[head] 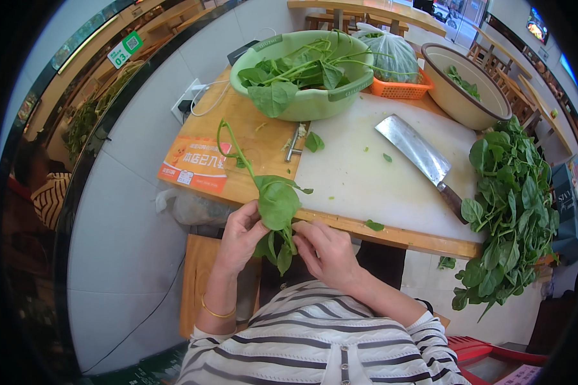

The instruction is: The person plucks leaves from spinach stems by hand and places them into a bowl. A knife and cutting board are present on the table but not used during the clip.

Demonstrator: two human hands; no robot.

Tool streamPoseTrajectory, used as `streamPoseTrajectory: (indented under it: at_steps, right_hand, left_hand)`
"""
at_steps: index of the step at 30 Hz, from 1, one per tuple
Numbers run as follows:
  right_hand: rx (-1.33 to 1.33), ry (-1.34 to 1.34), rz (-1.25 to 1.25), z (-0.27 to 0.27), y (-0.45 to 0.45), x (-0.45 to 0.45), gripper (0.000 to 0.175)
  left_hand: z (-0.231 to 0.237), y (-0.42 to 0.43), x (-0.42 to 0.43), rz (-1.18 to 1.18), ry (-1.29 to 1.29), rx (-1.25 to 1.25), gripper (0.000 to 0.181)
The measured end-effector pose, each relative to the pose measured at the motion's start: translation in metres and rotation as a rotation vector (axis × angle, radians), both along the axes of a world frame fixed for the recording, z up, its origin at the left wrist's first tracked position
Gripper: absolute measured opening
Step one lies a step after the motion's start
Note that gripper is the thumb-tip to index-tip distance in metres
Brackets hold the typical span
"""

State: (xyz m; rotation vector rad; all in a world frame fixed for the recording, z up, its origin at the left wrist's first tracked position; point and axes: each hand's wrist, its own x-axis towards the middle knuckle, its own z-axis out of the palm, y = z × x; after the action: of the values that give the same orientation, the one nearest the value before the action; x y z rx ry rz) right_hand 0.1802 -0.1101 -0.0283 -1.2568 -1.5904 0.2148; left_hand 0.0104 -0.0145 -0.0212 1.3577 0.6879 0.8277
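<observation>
Just before my body, at the near table edge, both hands are on one leafy green stem [277, 207]. Its long curling tip rises away from me, and smaller leaves hang below. My left hand [243, 236] pinches the stem between thumb and fingers, partly behind a broad leaf. With bent fingertips, my right hand [330, 250] grips the lower leaves or stalk; the exact contact is hidden. Past my hands lies a white cutting board [347, 178] with a cleaver [416, 149] on it, its wooden handle towards me. Loose leaf pieces [314, 142] are scattered there.
A green basin [298, 108] of cut greens stands at the back left. Beside it are an orange basket [400, 90] with a bagged vegetable [390, 55] and a cream bowl [453, 91]. Heaped greens [515, 211] overhang the table's right side. A wall socket [185, 103] has cords.
</observation>
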Motion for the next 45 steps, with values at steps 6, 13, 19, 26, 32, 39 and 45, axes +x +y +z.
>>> streamPoseTrajectory:
  at_steps: [6, 13, 19, 26, 32, 39, 45]
  right_hand:
    - [0.19, -0.339, 0.035, 0.006, 0.011, 0.015, 0.032]
    - [0.226, -0.169, -0.058, 0.011, 0.006, 0.008, 0.044]
    - [0.108, 0.08, -0.037, -0.001, 0.003, 0.009, 0.041]
    - [0.033, 0.307, -0.041, 0.012, 0.007, 0.026, 0.023]
    - [0.082, 0.252, -0.03, 0.028, 0.012, 0.028, 0.023]
    - [0.182, -0.004, -0.031, 0.041, 0.031, 0.011, 0.033]
    - [0.125, 0.163, -0.086, 0.036, 0.03, 0.03, 0.027]
  left_hand:
    - [0.005, 0.001, 0.001, -0.033, -0.023, -0.05, 0.016]
    - [0.002, 0.01, -0.001, 0.204, -0.342, -0.387, 0.012]
    - [0.006, 0.022, -0.018, 0.411, -0.457, -0.474, 0.022]
    - [0.013, 0.015, -0.002, 0.606, -0.172, 0.094, 0.008]
    - [0.015, 0.007, 0.011, 0.558, -0.114, 0.203, 0.004]
    - [0.014, 0.006, 0.016, 0.519, -0.099, 0.136, 0.01]
    - [0.018, 0.026, -0.013, 0.414, -0.553, -0.421, 0.025]
